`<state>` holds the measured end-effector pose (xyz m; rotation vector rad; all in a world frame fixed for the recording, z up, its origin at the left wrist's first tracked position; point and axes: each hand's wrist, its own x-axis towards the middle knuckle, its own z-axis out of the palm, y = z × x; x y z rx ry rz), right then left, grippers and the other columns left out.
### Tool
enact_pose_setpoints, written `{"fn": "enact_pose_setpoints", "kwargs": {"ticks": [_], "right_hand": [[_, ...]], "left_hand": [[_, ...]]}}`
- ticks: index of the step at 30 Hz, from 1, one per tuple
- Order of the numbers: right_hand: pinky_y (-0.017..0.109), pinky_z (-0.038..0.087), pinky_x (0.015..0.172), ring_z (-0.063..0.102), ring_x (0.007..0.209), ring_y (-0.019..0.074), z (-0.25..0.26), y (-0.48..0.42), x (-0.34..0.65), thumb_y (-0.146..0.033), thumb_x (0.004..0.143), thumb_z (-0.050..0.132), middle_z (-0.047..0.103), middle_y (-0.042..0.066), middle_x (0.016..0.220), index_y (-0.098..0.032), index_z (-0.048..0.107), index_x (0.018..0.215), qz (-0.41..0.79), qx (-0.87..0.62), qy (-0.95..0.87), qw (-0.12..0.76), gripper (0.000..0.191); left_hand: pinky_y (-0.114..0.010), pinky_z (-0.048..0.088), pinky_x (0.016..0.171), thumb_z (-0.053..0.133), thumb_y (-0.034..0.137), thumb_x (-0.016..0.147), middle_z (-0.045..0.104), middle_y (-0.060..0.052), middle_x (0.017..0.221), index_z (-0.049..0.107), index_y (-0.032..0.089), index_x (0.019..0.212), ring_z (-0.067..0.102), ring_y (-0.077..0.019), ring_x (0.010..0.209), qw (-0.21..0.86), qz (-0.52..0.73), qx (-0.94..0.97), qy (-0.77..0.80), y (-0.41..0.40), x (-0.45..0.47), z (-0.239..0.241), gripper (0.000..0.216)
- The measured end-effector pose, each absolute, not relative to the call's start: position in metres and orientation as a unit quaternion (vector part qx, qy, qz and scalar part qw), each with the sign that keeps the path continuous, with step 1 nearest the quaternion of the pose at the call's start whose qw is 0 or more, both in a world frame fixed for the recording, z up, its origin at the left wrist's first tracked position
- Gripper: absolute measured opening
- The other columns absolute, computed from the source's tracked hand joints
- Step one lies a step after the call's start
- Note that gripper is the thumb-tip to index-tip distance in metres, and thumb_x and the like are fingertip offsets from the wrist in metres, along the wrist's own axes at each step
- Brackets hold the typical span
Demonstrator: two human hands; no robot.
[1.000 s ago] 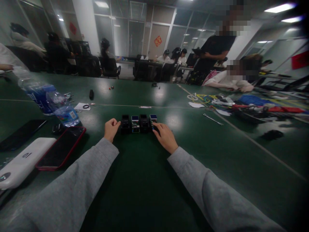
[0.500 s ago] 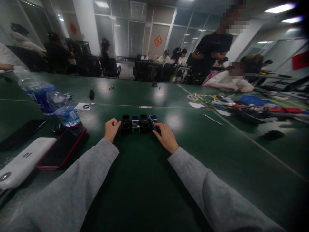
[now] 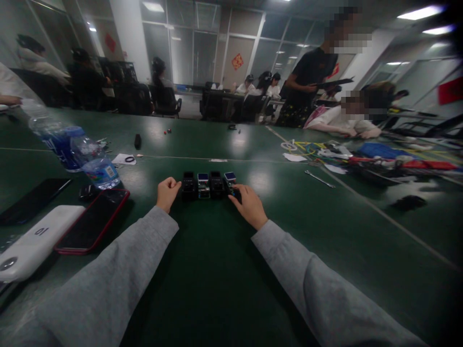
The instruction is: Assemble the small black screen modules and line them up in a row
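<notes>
Four pieces would be too many to count, so several small parts stand in a row on the green table: a black case [image 3: 188, 185] at the left end, a circuit board with a small screen [image 3: 203, 187], another black case [image 3: 216, 184] and, at the right end, a second circuit board with a screen [image 3: 229, 178]. My right hand [image 3: 249, 205] has its thumb and fingers around that right-end board, covering its lower part. Curled closed, my left hand [image 3: 167, 193] rests by the left case's side; what its fingers hold, if anything, is hidden.
Phones [image 3: 96, 219], a white power bank [image 3: 41, 241] and water bottles [image 3: 97, 166] stand at the left. A wrench [image 3: 320, 179] and tangled cables [image 3: 318, 149] lie at the right. Other people sit beyond the table; one stands holding a dark flat object [image 3: 334, 83].
My hands and the row of parts look unchanged. In the background, the standing person has shifted slightly left, and a dark flat object now shows in their hands.
</notes>
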<state>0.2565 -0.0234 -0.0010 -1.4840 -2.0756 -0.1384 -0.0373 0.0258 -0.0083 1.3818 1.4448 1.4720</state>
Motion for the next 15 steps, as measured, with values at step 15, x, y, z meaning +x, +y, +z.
{"fn": "enact_pose_setpoints", "kwargs": {"ticks": [15], "right_hand": [[0.043,0.052,0.074,0.064,0.084,0.0278,-0.008,-0.027,0.271,-0.050,0.085,0.054,0.064,0.013,0.099,-0.015,0.042,0.121,0.085,-0.601,-0.669,0.429,0.051]], "left_hand": [[-0.020,0.027,0.050,0.061,0.021,0.072,0.033,0.007,0.052,0.030,0.019,0.056,0.033,-0.0080,0.049,0.324,0.568,0.524,0.546,0.024,-0.037,-0.007,0.035]]}}
